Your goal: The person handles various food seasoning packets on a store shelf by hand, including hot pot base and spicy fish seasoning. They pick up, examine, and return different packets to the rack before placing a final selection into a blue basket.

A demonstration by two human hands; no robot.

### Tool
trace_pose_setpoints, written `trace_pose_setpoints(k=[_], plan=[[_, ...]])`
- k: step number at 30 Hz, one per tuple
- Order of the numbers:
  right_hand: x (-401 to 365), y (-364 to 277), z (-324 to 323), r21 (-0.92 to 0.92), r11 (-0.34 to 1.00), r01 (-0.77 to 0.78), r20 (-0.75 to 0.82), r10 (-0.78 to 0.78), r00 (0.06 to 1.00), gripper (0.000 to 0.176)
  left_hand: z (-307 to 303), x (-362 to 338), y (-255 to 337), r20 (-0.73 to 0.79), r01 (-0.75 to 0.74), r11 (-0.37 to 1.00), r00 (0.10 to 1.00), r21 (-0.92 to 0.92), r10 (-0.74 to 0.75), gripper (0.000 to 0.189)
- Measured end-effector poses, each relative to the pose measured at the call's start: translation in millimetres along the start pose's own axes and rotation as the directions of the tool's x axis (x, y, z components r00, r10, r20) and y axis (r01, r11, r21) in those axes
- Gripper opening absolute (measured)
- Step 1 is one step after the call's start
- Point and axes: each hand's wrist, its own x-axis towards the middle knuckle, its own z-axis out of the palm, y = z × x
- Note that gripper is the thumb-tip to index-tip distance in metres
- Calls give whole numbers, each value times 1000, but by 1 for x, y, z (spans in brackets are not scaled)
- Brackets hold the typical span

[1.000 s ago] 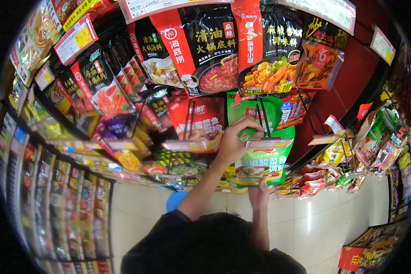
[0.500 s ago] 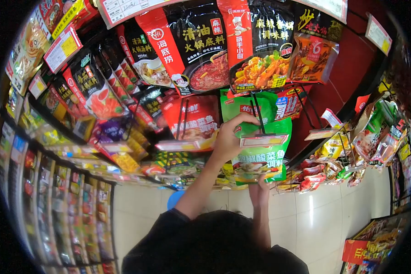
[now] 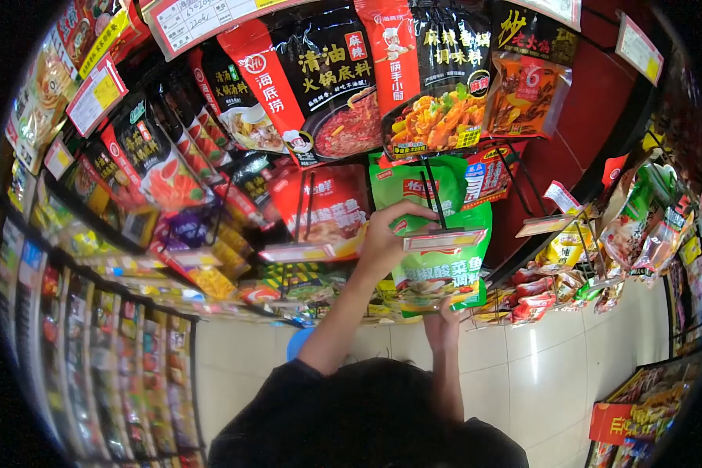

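Note:
A green seasoning packet (image 3: pixel 437 282) with white lettering hangs on a metal hook among the racks, partly covered by a price tag (image 3: pixel 444 239) at the hook's end. My left hand (image 3: pixel 386 238) curls around its left side, fingers bent over the front near the hook and thumb partly hidden behind the tag. At the bottom edge, my right hand (image 3: pixel 444 326) pinches the lower right corner of the same packet. Just left of it hangs a red packet (image 3: pixel 320 207), behind its own tag. Black and red hotpot seasoning packets (image 3: pixel 331 93) hang in the row above.
To the right, more bagged goods (image 3: pixel 639 222) hang on hooks. A tall shelf of goods (image 3: pixel 109 351) runs along the left. Tiled floor (image 3: pixel 554 374) shows below, with a blue round object (image 3: pixel 298 342) beside my left arm and a red-fronted display (image 3: pixel 607 423) at lower right.
The view has shifted slightly, so the racks sit a little further left. The green packet's upper part now lines up more closely with the green behind it. Both hands stay on the packet.

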Motion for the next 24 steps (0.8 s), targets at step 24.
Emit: trace_pose_setpoints(k=[24], plan=[[6,-19,30,-520,788,-331,-134,307,942,43,-1,58,-31,-331,-128,768,849,628,412,13]])
